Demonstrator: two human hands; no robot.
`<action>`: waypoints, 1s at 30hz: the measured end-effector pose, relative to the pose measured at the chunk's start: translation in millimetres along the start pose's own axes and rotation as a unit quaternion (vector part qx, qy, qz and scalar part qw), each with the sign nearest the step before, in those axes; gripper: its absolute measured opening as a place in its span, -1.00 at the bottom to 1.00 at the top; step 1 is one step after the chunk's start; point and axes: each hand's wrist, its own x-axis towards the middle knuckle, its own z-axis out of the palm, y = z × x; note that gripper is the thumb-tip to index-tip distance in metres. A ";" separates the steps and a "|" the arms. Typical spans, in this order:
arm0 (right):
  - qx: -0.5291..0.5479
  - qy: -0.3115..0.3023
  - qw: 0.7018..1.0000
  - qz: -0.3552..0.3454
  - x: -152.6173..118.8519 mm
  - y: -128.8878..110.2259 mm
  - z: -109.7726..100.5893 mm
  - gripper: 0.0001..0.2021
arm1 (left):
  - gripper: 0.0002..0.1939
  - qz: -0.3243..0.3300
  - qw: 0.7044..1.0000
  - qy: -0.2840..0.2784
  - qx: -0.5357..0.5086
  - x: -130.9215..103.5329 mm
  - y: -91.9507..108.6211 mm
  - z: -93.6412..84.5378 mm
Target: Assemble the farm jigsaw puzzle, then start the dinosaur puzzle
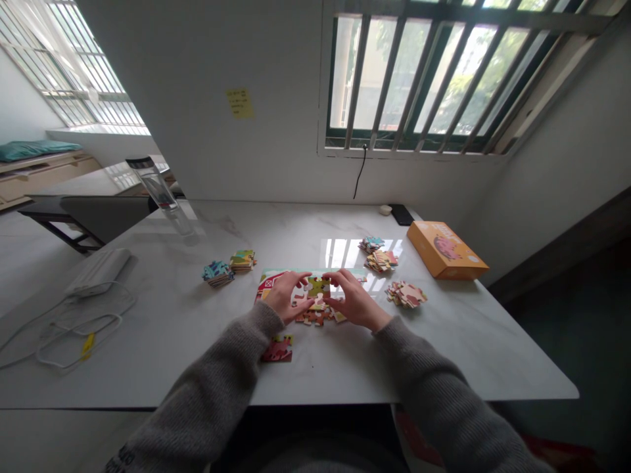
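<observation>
My left hand and my right hand are over a partly joined jigsaw puzzle on the white table. Between them is a green jigsaw piece, with the fingers and thumb of each hand at its two sides. Whether the piece lies flat on the puzzle or slightly above it, I cannot tell. Both hands cover parts of the puzzle; a red barn shows at its left. Nearer to me, beside my left sleeve, lies a separate dark red piece.
Piles of pieces lie at left, one blue and one green. At right are a blue pile, a yellow pile and a pink pile. Beyond stand an orange box, a phone and a bottle. A white cable lies far left.
</observation>
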 end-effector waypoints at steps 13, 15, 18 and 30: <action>-0.064 0.093 0.994 -0.004 -5.8 -2.0 -30.3 -0.61 | -0.60 0.036 0.994 -0.028 0.095 -0.8 -12.0 0.7; -0.101 0.110 0.989 0.008 -9.4 11.1 -39.6 -0.71 | -0.61 0.027 0.996 -0.040 0.073 0.1 -14.3 2.3; -0.104 0.099 0.989 0.014 -15.9 32.5 -50.0 -0.68 | -0.62 0.002 0.996 -0.062 0.057 3.9 -11.6 4.2; -0.086 0.146 0.984 0.047 -18.3 40.8 -58.8 -0.70 | -0.54 0.002 0.982 -0.141 0.123 66.1 36.9 40.9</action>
